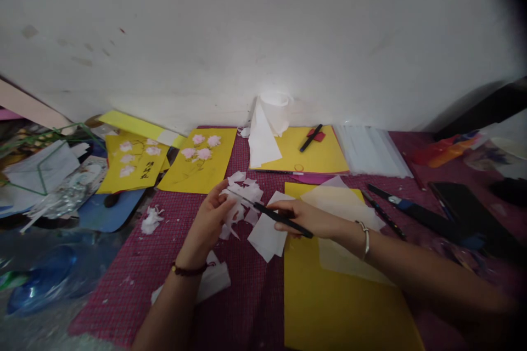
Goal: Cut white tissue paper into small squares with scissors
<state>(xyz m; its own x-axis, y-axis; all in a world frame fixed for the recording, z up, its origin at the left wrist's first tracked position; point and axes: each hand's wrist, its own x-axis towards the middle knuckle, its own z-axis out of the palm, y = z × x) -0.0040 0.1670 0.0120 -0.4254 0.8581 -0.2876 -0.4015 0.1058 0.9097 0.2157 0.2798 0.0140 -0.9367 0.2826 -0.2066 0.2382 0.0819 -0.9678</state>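
My left hand pinches a cut piece of white tissue paper above the magenta table mat. My right hand is closed round black-handled scissors, whose blades point left into the tissue. Several white paper scraps lie under and between my hands. A large yellow sheet lies below my right forearm with a pale translucent sheet on top of it.
Two yellow cards with pink paper flowers lie at the back left. Another yellow sheet carries a black marker. A white tissue roll stands against the wall. Pens, a dark phone and clutter line the sides.
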